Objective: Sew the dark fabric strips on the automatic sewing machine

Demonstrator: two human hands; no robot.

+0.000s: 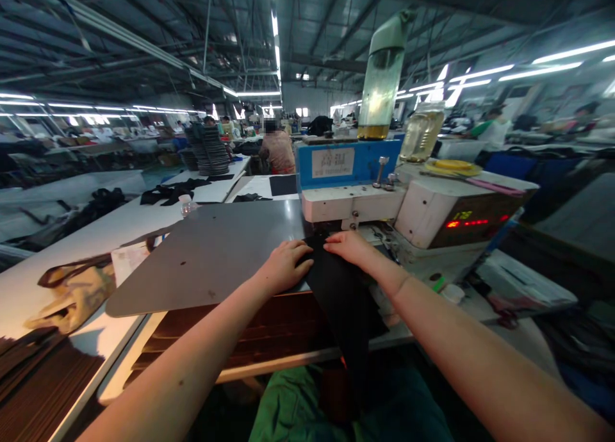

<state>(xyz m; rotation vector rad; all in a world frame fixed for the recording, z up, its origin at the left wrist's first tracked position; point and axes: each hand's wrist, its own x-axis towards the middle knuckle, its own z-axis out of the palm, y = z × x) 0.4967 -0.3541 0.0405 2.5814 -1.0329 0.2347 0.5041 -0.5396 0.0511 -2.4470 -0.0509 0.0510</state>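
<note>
A black fabric piece lies under the head of a white and blue machine and hangs down over the table edge toward my lap. My left hand rests on the metal plate, its bent fingertips and thumb on the fabric's left edge. On the other side, my right hand pinches the fabric near its top edge, close in front of the machine head. Both sets of fingertips are a short way apart. The spot where the fabric meets the machine is partly hidden.
Dark stacked pieces sit beneath the plate. A control box with lit digits stands right, near a tall bottle and a jar. Left are a tan cloth and a brown stack. A person sits ahead.
</note>
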